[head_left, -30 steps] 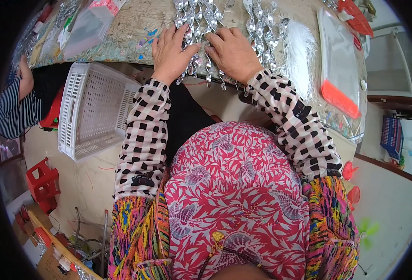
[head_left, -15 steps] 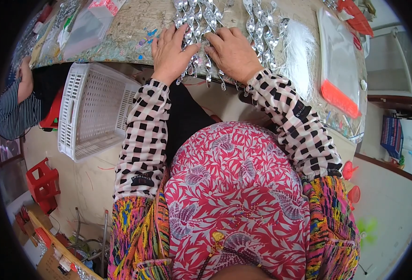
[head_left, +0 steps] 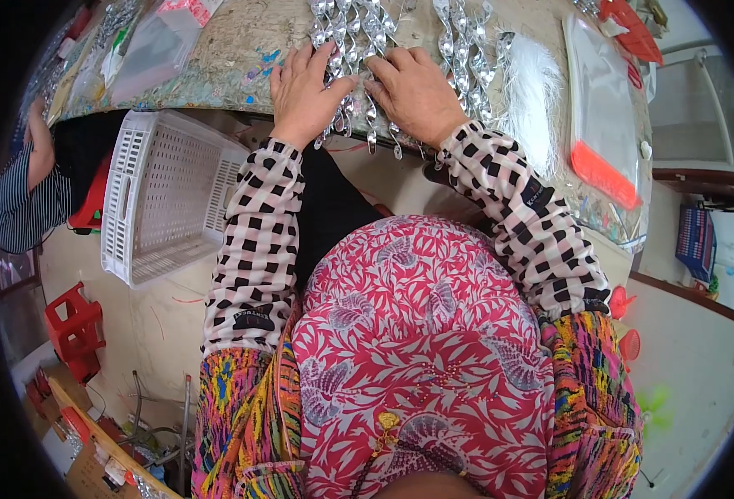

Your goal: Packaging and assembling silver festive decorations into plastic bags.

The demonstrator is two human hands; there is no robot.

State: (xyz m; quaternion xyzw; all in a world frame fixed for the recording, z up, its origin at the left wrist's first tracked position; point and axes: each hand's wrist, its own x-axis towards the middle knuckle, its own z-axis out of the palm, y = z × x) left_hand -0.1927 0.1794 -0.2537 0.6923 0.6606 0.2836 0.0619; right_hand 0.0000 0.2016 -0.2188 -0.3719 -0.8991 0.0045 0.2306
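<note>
Twisted silver foil strips (head_left: 353, 43) lie lengthwise on the worktable, their lower ends hanging past its front edge. My left hand (head_left: 307, 96) rests on the left side of this bunch, fingers extended and slightly apart. On its right side lies my right hand (head_left: 419, 96), fingers bent over the strips and the thumb toward the left hand. Whether the right fingertips pinch a strip is hard to see. A second bunch of silver twisted strips (head_left: 462, 58) is just right of my right hand. Beside that lies a bundle of fine white strands (head_left: 533, 104).
Clear plastic bags with a red-orange end (head_left: 604, 173) lie at the table's right. A clear plastic packet (head_left: 155, 58) is at the left. Below the table edge stands a white plastic basket (head_left: 122, 200). A red stool (head_left: 74, 320) and another person's arm (head_left: 39, 166) are further left.
Both hands stay at the same place on the strips. At the far left, the other person's arm has shifted slightly.
</note>
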